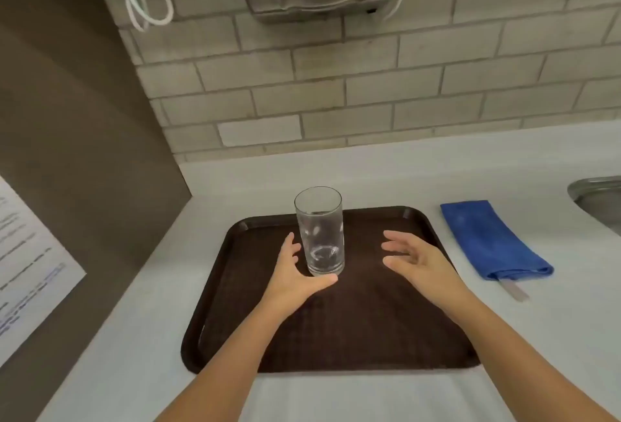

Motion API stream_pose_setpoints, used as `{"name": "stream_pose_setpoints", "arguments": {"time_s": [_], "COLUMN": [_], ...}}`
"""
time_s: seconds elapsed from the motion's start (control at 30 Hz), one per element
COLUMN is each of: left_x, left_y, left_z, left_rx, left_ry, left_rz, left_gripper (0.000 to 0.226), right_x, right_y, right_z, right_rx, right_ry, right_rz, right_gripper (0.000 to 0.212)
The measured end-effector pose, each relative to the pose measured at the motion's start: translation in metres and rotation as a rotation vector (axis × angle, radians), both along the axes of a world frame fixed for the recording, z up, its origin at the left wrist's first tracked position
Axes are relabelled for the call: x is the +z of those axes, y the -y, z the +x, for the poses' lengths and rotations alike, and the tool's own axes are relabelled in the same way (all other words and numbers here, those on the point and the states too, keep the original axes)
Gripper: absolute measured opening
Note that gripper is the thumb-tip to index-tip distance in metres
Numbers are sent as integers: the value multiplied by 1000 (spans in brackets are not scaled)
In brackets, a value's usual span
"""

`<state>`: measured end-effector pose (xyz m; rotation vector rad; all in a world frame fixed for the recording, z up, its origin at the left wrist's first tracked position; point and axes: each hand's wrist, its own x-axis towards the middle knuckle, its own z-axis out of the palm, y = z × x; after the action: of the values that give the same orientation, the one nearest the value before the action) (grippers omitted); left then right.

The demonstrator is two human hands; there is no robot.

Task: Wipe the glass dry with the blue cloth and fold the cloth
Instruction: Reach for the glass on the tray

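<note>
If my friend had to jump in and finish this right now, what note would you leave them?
Left hand: open, beside the glass, thumb near its base; I cannot tell whether it touches. It grips nothing.
Right hand: open and empty, fingers spread, over the tray, apart from the glass.
The glass stands upright on the brown tray, toward the far left part.
The blue cloth lies folded on the counter, right of the tray, untouched.
Done: nothing yet.
Left: pick up the cloth, wipe the glass dry, fold the cloth again.
</note>
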<state>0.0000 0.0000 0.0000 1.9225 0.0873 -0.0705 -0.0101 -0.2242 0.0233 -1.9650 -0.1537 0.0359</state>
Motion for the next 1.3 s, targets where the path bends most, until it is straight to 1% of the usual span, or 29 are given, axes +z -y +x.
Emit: {"name": "stream_pose_setpoints", "arguments": {"time_s": [0.03,0.1,0.2,0.23,0.33,0.4,0.53,0.63,0.73,0.8,0.87,0.97,1.07,1.13,1.2,1.3], "left_x": [-1,-8,-22,-26,-30,-29,-22,-13,0,10,18,28,33,35,35,32], "left_y": [4,11,20,21,24,24,17,13,9,6,3,-1,-1,-1,0,3], "left_z": [5,15,30,33,37,40,42,43,43,41,38,33,31,31,31,31], "left_rx": [-13,-19,55,83,147,166,151,108,92,86,51,-20,-88,-112,-128,-165], "left_ry": [27,84,120,128,147,149,152,170,158,117,67,-3,-60,-78,-94,-115], "left_rz": [-16,-25,-35,-50,-42,-9,-9,-44,-154,-275,-432,-611,-709,-737,-737,-755], "left_gripper": [115,111,106,101,75,68,71,73,73,68,61,55,51,49,45,44], "right_x": [-1,-3,-7,-9,-12,-12,-12,-9,-3,-1,0,-1,-9,-17,-28,-45], "right_y": [0,2,2,3,1,0,-5,-3,11,26,46,80,108,119,125,127], "right_z": [5,13,24,27,32,34,36,38,45,52,61,78,97,106,110,109], "right_rx": [-1,-16,-41,-49,-57,-64,-54,-57,-98,-148,-232,-346,-323,-266,-229,-246], "right_ry": [2,-9,-38,-47,-56,-66,-63,-51,-8,35,70,80,-18,-125,-212,-257], "right_rz": [3,1,4,6,8,20,6,-3,-7,-28,-134,-369,-680,-872,-951,-962], "right_gripper": [42,42,43,44,44,45,45,45,43,41,40,40,41,48,60,72]}}
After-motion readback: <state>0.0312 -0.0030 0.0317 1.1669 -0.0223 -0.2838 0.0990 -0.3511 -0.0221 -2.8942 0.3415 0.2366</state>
